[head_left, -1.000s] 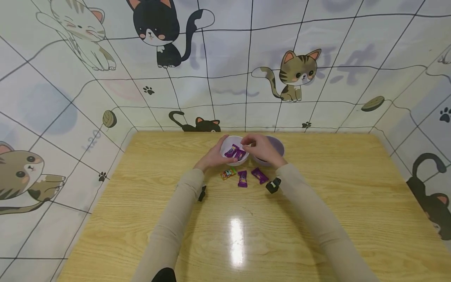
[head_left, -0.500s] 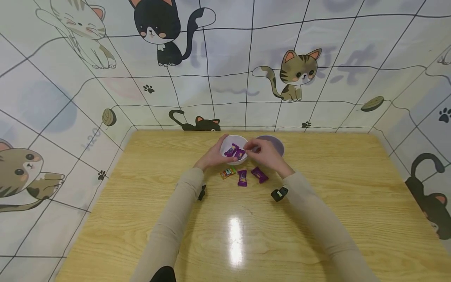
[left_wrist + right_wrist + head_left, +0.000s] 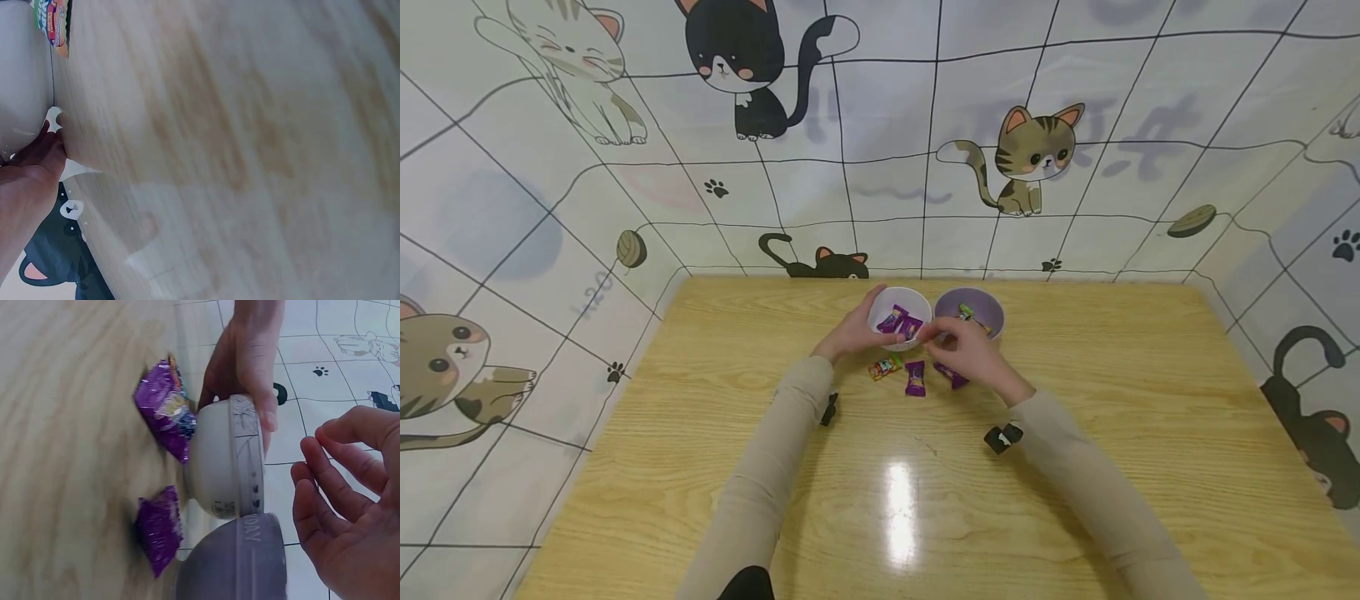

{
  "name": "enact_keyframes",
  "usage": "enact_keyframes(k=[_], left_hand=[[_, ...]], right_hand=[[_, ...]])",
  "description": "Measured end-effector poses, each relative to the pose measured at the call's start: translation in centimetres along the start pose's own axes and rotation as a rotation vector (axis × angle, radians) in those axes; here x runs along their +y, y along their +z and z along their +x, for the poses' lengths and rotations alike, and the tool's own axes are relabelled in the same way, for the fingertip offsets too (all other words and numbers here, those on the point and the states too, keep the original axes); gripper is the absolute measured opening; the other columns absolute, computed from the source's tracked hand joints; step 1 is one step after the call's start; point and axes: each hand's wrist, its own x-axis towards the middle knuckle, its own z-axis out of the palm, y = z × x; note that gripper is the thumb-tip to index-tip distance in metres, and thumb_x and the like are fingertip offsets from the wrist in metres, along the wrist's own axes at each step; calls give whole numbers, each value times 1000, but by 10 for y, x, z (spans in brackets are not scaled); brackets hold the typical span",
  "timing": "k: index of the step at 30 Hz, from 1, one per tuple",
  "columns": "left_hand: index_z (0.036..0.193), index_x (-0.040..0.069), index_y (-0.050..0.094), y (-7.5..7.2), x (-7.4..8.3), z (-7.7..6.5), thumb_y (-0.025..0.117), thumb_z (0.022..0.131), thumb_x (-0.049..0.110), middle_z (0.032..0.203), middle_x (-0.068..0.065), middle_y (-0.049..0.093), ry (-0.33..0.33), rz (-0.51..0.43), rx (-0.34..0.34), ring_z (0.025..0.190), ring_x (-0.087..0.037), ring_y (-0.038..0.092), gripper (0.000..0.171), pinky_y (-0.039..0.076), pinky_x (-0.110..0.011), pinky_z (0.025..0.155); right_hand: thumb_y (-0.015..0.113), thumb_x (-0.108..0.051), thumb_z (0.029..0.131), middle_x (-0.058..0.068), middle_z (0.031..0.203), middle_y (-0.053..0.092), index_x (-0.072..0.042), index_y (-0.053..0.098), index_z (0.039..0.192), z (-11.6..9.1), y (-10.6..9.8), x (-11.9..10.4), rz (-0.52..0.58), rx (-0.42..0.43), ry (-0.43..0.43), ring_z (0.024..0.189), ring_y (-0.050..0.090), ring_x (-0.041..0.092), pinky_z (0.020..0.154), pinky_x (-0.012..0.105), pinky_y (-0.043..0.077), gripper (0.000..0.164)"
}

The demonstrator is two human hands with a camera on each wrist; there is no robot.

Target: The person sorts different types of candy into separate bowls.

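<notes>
My left hand (image 3: 852, 332) grips the side of a white bowl (image 3: 883, 299), its thumb at the near rim. Several purple-wrapped candies (image 3: 892, 320) lie inside. In the right wrist view, my right hand (image 3: 353, 500) is beside the rims of the white bowl and a purple bowl (image 3: 219, 569). Its fingers are loosely bent, thumb tip close to the index finger, with nothing seen between them. The purple bowl holds green and yellow wrapped candy (image 3: 966, 312). Before the bowls lie two purple candies (image 3: 915, 379) and one orange-green candy (image 3: 884, 368).
The bowls stand side by side near the back edge of a wooden table (image 3: 730, 333). Behind and at both sides hangs a white sheet (image 3: 895, 192) with cartoon cats. A black wrist camera (image 3: 1002, 438) sits below the right sleeve.
My right hand has drawn back from over the white bowl, toward the right and nearer, uncovering the purple bowl and its candy. The left hand stays on the white bowl.
</notes>
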Motion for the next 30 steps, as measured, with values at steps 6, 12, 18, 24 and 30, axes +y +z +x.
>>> enact_keyframes(k=[6,12,18,24,30], left_hand=[[156,14,12,0,0,0,84,76,28,139,-19,45,6,6,7,121,-31,48,108,37,-47,103],[156,15,12,1,-3,1,84,76,28,139,-19,45,-1,-1,9,121,-31,48,108,37,-47,103],[156,15,13,2,-4,2,84,75,28,142,-20,43,6,3,13,124,-33,46,109,35,-48,105],[156,15,13,2,-2,1,84,76,30,142,-20,42,1,21,13,124,-33,45,108,35,-48,105],[156,16,13,1,0,0,83,77,29,143,-20,41,4,20,5,125,-33,45,107,35,-48,105]], right_hand=[[64,0,89,13,100,68,0,68,103,-8,4,3,20,-12,-31,82,62,24,71,38,53,15],[65,1,88,15,100,68,3,67,103,-12,8,8,31,-60,-58,82,62,25,68,33,53,16],[65,1,87,16,100,67,2,67,104,-16,15,12,26,-106,-26,84,62,25,74,39,54,17],[68,2,84,11,102,67,0,67,108,-17,20,14,17,-152,-33,78,54,24,70,31,47,23],[73,-1,82,12,112,64,2,65,112,-18,24,16,-41,-205,-108,102,57,27,91,38,45,31]])
